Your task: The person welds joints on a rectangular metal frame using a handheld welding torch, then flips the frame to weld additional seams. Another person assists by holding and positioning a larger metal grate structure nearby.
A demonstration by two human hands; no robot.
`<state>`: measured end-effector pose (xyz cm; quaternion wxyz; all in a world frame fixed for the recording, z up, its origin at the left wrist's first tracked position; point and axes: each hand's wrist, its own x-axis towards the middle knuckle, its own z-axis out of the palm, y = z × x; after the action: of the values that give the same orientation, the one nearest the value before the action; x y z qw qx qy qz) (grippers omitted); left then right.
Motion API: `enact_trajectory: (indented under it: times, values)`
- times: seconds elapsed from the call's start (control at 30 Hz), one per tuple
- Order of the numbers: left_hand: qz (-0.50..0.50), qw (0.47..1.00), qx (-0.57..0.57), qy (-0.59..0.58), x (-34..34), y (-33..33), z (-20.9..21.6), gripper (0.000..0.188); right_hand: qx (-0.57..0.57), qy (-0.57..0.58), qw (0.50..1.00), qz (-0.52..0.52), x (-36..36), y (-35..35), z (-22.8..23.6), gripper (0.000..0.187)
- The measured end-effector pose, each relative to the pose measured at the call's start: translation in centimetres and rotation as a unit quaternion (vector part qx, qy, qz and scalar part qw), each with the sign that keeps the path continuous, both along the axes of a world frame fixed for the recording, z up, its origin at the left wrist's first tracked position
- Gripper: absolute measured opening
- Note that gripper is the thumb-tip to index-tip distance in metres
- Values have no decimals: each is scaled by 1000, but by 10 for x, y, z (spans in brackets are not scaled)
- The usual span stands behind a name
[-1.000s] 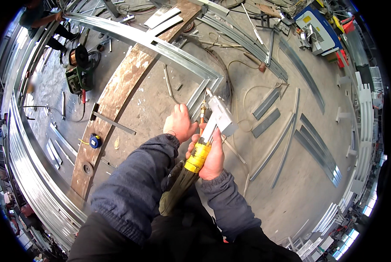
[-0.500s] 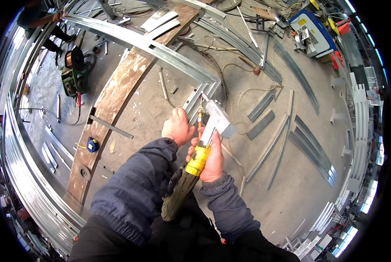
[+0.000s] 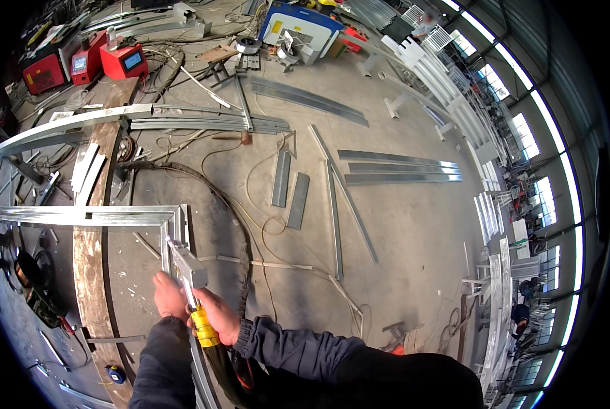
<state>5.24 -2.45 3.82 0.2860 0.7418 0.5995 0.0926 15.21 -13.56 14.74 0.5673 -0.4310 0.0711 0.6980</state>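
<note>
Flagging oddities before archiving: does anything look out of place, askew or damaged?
Two long metal strips lie askew to each other on the floor, unlike the three parallel strips beside them. The wooden plank looks worn and patchy. The gun-shaped tool in the right hand has yellow wrapping, possibly a makeshift repair.

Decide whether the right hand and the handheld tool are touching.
Touching. The head view shows the right hand wrapped around the handheld tool beside its yellow band.
</note>
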Motion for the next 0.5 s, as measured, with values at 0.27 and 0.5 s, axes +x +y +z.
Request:
enact_trajectory:
  times: [0.27,0.5]
  values:
    - [-8,1000,-3,23,-8,6,1,46,-8,16,1000,7,-9,2,-7,42]
    - [-19,998,-18,49,-10,8,13,59,20,16,1000,14,-11,2,6,49]
